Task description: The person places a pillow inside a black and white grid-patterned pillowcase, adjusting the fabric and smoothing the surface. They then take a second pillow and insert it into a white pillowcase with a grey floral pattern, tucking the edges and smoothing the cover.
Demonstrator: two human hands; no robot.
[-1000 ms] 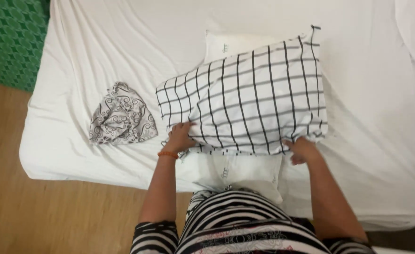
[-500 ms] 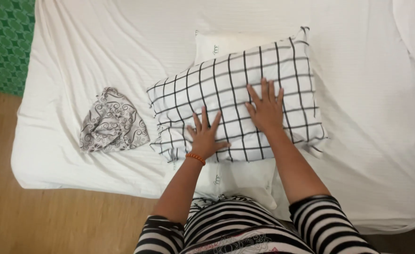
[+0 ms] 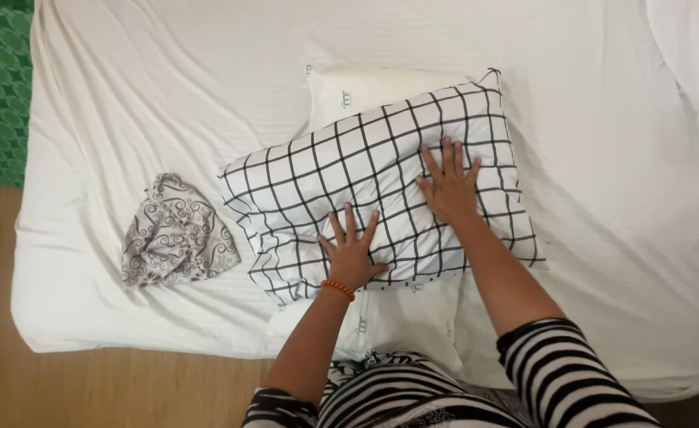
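Both hands now lie flat on the checked pillow (image 3: 381,186), fingers spread, holding nothing. A second ago they were gripping its near edge, curled around the hem; half a second ago they had already let go and come up onto the top face, and since then they have slid a little farther across it. The left hand (image 3: 352,252), with an orange bead bracelet (image 3: 337,288) at the wrist, presses near the lower edge; the right hand (image 3: 449,185) presses higher, toward the far right part of the cover. The switch from pinching the edge to open palms suggests the cover is seated and the work has moved to smoothing and flattening the filling, with creases radiating between the two palms. The pillow lies tilted in the middle of the white bed (image 3: 167,95), on top of two plain white pillows: one (image 3: 365,91) peeks out beyond its far edge, the other (image 3: 401,321) shows under its near edge, close to the person's striped top. To the left, well apart, a crumpled grey patterned cloth (image 3: 177,234) rests on the sheet, untouched and in the same spot as before.
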